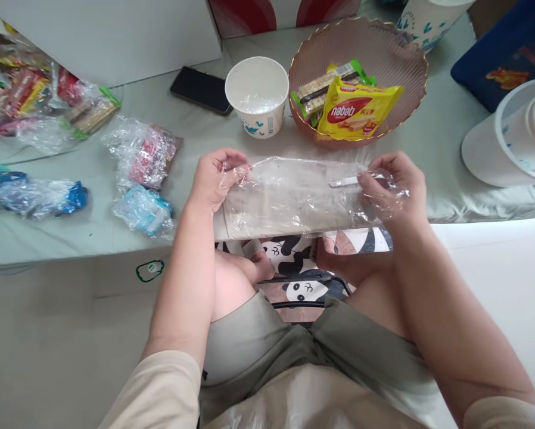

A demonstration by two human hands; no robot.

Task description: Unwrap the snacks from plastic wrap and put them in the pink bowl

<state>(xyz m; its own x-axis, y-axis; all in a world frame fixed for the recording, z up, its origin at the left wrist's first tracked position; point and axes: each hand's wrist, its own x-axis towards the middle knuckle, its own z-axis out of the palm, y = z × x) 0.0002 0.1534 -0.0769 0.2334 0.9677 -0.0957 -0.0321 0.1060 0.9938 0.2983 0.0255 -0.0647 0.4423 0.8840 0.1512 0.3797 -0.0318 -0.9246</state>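
A clear sheet of plastic film (289, 196) stretches between my two hands, just above the front edge of the table. My left hand (220, 179) pinches its left end between thumb and fingers. The right end is gripped by my right hand (395, 185), fingers closed. From that same hand a slim, pale, blade-like tool (344, 182) points left; it looks like a small utility knife, its rear part hidden by the fingers. Left of my left hand lie a red snack bundle (149, 155) and a blue one (145, 210), both wrapped in film.
Behind the film stand a paper cup (258, 113) and a pink glass bowl (305, 59) holding packaged wafers (352, 113). A phone (200, 89) lies nearby. More wrapped snacks (35, 196) are at left. White tubs (495, 143) and a dark blue bag (509, 53) stand at right.
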